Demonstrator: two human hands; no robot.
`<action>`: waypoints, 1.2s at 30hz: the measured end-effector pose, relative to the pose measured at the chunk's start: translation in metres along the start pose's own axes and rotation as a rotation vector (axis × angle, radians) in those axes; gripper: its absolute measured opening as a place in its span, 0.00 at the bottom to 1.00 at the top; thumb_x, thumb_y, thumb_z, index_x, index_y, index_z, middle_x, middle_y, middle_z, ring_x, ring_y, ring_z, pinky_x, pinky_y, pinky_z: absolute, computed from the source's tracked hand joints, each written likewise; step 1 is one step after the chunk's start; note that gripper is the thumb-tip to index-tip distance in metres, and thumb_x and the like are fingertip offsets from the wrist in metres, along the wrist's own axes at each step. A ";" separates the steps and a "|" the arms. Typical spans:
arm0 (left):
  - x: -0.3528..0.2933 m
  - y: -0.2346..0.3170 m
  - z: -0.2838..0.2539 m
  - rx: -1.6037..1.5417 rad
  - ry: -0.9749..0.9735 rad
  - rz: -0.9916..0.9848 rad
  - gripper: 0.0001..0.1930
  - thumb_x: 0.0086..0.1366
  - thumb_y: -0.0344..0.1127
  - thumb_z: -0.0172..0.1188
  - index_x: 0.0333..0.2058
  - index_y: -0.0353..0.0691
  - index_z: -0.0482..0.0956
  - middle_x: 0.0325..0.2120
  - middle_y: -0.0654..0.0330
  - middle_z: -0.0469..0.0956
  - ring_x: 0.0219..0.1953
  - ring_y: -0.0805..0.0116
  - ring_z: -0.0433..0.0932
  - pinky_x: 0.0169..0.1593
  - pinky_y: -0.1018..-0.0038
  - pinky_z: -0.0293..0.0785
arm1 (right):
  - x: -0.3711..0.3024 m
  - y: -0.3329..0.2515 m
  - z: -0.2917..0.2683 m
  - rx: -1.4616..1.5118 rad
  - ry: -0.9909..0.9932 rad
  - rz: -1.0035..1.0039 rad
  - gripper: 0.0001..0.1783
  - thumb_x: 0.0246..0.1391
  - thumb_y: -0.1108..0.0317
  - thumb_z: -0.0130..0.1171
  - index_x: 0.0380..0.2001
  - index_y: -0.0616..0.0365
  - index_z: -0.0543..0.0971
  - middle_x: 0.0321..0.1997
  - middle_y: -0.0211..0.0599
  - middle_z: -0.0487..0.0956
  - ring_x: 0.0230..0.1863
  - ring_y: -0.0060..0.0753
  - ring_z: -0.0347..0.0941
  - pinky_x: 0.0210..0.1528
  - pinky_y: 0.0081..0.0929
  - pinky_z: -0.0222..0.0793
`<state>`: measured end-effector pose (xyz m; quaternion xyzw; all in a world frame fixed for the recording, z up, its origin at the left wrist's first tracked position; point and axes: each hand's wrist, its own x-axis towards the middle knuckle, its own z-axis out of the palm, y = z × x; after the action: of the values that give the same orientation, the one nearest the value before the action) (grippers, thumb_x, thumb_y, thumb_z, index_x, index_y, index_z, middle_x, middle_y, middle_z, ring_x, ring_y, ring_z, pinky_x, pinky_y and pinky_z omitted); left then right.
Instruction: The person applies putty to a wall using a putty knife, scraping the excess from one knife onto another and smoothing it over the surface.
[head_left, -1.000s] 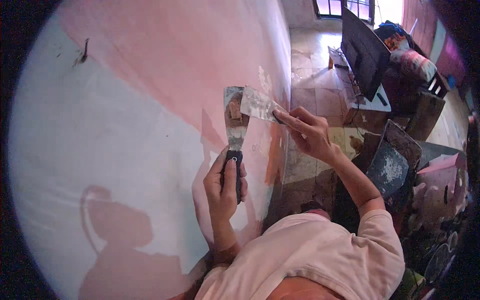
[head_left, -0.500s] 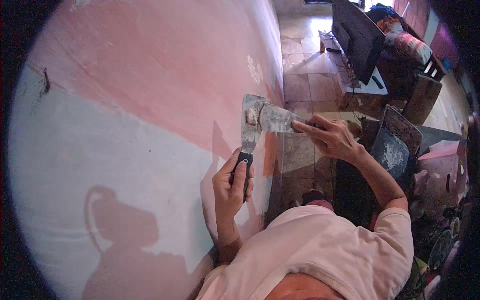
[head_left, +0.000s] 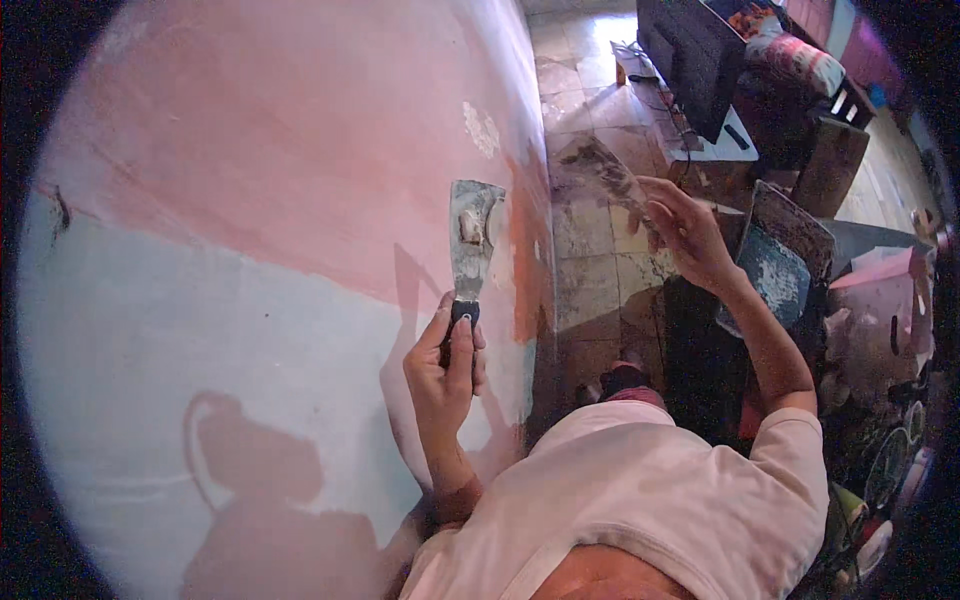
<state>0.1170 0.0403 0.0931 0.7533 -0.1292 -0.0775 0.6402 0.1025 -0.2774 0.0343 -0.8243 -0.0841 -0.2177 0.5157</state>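
In my left hand (head_left: 438,370) is a putty knife (head_left: 472,268), gripped by its black handle with the blade pointing up. A small lump of pale filler (head_left: 471,226) sits on that blade. My right hand (head_left: 690,238) holds a second putty knife (head_left: 612,172), smeared by motion and tilted up to the left over the floor, apart from the first. Its handle is mostly hidden by the fingers. Left of both hands stands the wall (head_left: 180,320), pink above and whitish below, with a rough white patch (head_left: 481,130) near its far end.
A flat-screen television (head_left: 680,65) stands on a low table (head_left: 715,165) at the far right. Nearer are a dark tray crusted with white (head_left: 775,275) and a pinkish box (head_left: 880,300). Tiled floor (head_left: 585,225) runs beside the wall.
The two putty knives, which overlapped before, are now apart. My right hand has swung its knife up and to the right, while the left knife still carries its lump of filler.
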 end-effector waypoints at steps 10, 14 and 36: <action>-0.017 0.008 0.010 0.003 0.018 -0.049 0.20 0.69 0.32 0.51 0.58 0.33 0.67 0.23 0.64 0.71 0.14 0.83 0.64 0.15 0.84 0.60 | -0.003 -0.020 0.024 0.269 -0.098 0.094 0.26 0.63 0.71 0.46 0.64 0.46 0.63 0.23 0.24 0.74 0.18 0.10 0.61 0.21 0.14 0.60; -0.023 0.009 0.009 0.005 0.020 -0.039 0.20 0.69 0.31 0.50 0.58 0.33 0.67 0.22 0.63 0.71 0.14 0.82 0.64 0.15 0.84 0.60 | -0.005 -0.021 0.027 0.278 -0.116 0.130 0.26 0.62 0.72 0.47 0.64 0.44 0.65 0.23 0.21 0.74 0.20 0.11 0.61 0.22 0.15 0.62; -0.016 0.007 0.002 0.036 -0.038 -0.094 0.18 0.69 0.32 0.49 0.56 0.35 0.69 0.21 0.65 0.70 0.14 0.83 0.64 0.14 0.84 0.59 | -0.008 -0.005 0.048 0.366 -0.252 0.047 0.24 0.65 0.68 0.45 0.64 0.51 0.62 0.24 0.23 0.72 0.18 0.09 0.59 0.20 0.11 0.59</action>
<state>0.1009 0.0424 0.0990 0.7683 -0.1072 -0.1197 0.6196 0.1066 -0.2318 0.0173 -0.7393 -0.1668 -0.0819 0.6473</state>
